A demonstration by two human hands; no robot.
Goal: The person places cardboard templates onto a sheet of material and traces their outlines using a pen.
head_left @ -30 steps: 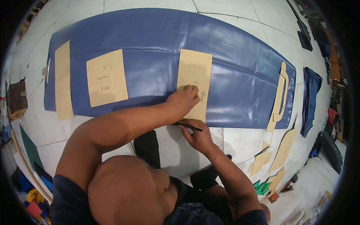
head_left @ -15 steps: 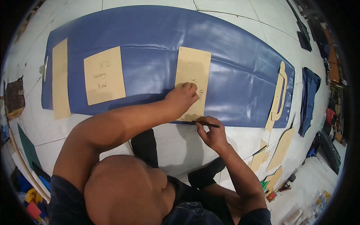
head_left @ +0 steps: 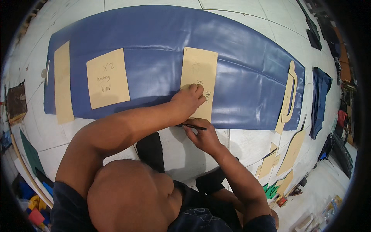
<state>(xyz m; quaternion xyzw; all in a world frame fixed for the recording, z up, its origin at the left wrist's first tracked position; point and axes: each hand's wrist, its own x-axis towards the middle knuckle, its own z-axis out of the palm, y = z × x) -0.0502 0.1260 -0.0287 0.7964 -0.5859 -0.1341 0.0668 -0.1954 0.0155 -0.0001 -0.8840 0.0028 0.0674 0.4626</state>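
Note:
A tan card pattern piece point(head_left: 199, 65) with handwriting lies on a wide sheet of shiny blue material point(head_left: 239, 92). My left hand point(head_left: 189, 100) rests on this card with its fingers curled down; whatever may be inside the fingers is hidden. At the card's near end, my right hand point(head_left: 205, 136) pinches a slim black pen point(head_left: 198, 127). The pen lies low over the sheet's near edge, its tip mostly hidden by the fingers and my left forearm. To the left, a squarish handwritten card point(head_left: 108, 79) and a long card strip point(head_left: 62, 83) lie flat on the sheet.
A handle-shaped card piece point(head_left: 286, 92) lies at the sheet's right end. More card pieces point(head_left: 292, 151) sit on the pale floor to the right. Dark blue folded material point(head_left: 320, 102) is farther right. A brown box point(head_left: 16, 102) stands at the left.
My right hand has slid left with the pen along the card's near end, toward my left forearm. My left hand stays nearly in place on the card.

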